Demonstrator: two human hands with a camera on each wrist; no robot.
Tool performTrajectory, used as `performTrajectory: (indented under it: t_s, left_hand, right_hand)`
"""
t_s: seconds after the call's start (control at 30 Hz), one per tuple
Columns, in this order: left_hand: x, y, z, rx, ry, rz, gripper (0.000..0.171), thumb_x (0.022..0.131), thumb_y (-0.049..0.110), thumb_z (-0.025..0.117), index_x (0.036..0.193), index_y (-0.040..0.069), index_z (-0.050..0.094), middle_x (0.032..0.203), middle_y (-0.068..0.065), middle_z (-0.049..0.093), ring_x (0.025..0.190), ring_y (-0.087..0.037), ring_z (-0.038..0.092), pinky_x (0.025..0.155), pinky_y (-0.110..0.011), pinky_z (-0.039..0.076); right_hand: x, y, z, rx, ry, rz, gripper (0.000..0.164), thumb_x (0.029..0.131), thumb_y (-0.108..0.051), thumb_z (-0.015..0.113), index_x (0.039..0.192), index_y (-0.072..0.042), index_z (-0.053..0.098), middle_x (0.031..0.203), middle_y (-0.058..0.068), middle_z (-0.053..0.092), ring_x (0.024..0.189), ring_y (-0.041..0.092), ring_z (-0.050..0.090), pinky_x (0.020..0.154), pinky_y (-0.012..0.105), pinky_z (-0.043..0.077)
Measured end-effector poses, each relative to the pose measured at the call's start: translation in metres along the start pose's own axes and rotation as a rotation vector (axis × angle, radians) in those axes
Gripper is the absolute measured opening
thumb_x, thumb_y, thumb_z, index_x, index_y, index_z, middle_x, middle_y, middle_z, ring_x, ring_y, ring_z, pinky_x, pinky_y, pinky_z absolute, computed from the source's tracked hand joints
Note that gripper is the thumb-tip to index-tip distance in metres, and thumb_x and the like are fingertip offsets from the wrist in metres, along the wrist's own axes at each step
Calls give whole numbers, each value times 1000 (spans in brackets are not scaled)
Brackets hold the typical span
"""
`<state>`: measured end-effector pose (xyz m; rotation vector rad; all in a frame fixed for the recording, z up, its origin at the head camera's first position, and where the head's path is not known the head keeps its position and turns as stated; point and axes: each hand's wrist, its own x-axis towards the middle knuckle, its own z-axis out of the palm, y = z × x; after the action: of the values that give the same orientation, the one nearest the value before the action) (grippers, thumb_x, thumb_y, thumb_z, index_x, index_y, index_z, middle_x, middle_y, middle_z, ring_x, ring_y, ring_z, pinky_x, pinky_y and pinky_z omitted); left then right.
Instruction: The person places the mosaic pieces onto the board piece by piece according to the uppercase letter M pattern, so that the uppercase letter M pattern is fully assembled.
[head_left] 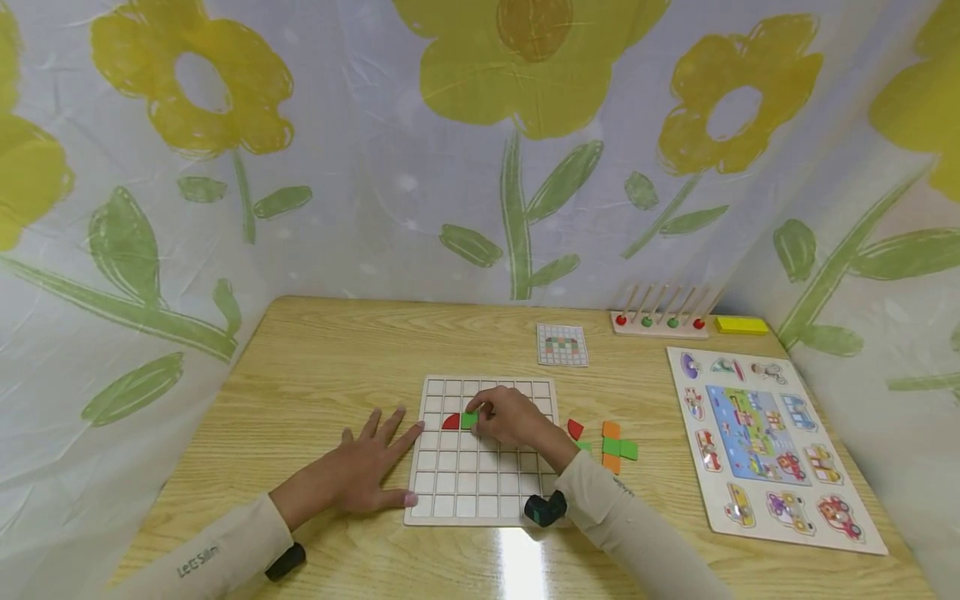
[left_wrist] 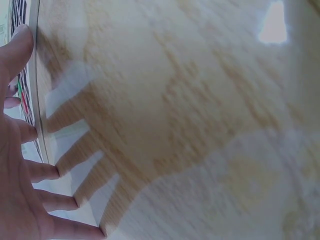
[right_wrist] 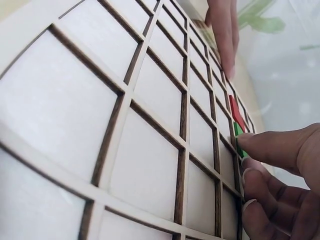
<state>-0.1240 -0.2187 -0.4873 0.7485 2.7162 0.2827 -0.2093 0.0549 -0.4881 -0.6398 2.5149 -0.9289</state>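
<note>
A wooden grid board (head_left: 442, 504) lies on the table. My right hand (head_left: 510, 415) reaches over it, thumb and fingers pinching a green square tile (head_left: 468, 420) at one of its cells. In the right wrist view the thumb touches the green tile's upper side; the other fingers are curled beside it. Left of that tile, a red quarter-circle tile (head_left: 452, 422) sits in the neighbouring cell. My left hand (head_left: 367, 471) rests with spread fingers at the board's left edge. Its thumb and index fingertip touch the border, while the other fingertips are on the table.
Several loose orange and green tiles (head_left: 611, 447) and a red tile (head_left: 575, 428) lie right of the board. Behind stands a pattern card (head_left: 562, 345). Farther right are a peg stand with beads (head_left: 660, 325), a yellow block (head_left: 741, 326) and a picture puzzle board (head_left: 795, 525).
</note>
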Motion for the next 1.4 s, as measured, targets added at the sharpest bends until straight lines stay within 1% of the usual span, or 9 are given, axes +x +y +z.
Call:
performTrajectory:
  t_s: [0.27, 0.5, 0.63, 0.77, 0.87, 0.97, 1.23, 1.4]
  left_hand:
    - [0, 1, -1, 0, -5, -4, 100, 88, 77, 52, 162, 17, 22, 165, -26, 16, 145, -61, 17, 95, -84, 30]
    - [0, 2, -2, 3, -8, -1, 99, 88, 76, 52, 162, 16, 22, 165, -26, 16, 145, -61, 18, 95, -84, 30]
    - [0, 2, -3, 0, -7, 1, 99, 89, 76, 52, 162, 16, 22, 165, -26, 16, 145, -61, 18, 94, -84, 30]
    - [-1, 2, -3, -2, -11, 0, 99, 89, 76, 52, 162, 16, 21, 165, -26, 15, 145, -61, 17, 95, -84, 29]
    - [-1, 2, -3, -2, -17, -3, 100, 88, 76, 52, 162, 16, 21, 165, -26, 15, 146, -60, 17, 95, -84, 29]
    - [-2, 3, -4, -5, -19, -3, 100, 89, 76, 53, 162, 16, 21, 165, -26, 15, 146, -60, 17, 95, -84, 28]
    - [-2, 3, -4, -2, -20, -3, 100, 89, 76, 52, 162, 15, 21, 165, -26, 14, 146, -61, 16, 95, -84, 28]
    - [-2, 2, -4, 7, -11, 5, 100, 89, 76, 52, 162, 15, 22, 165, -27, 16, 145, -61, 18, 94, -84, 29]
  right_hand:
    - [0, -1, 0, -8, 9, 15, 24, 88, -15, 79, 112, -15, 74, 81, -7, 66, 68, 8, 53, 67, 26, 43]
    - [-2, -2, -1, -8, 7, 30, 24, 89, -19, 78, 112, -15, 74, 85, -7, 68, 72, 8, 56, 69, 27, 46]
    - [-5, 0, -4, 22, 21, 3, 23, 90, -17, 75, 113, -15, 73, 88, -6, 68, 72, 8, 57, 67, 26, 46]
    - [-9, 3, -9, 53, 47, -40, 23, 92, -16, 71, 115, -14, 73, 90, -5, 67, 65, 9, 54, 63, 26, 44]
    - [-12, 9, -14, 65, 63, -63, 24, 94, -18, 71, 117, -12, 72, 90, -5, 66, 58, 9, 47, 59, 25, 41]
    - [-15, 16, -19, 76, 80, -79, 24, 94, -20, 73, 116, -11, 73, 90, -3, 66, 56, 9, 43, 58, 25, 39]
    - [-30, 40, -37, 110, 65, -127, 26, 95, -22, 71, 119, -11, 72, 95, -2, 66, 57, 8, 48, 58, 24, 45]
    - [-42, 53, -48, 122, 71, -149, 27, 95, -21, 71, 119, -8, 72, 95, 1, 66, 57, 8, 47, 56, 23, 44]
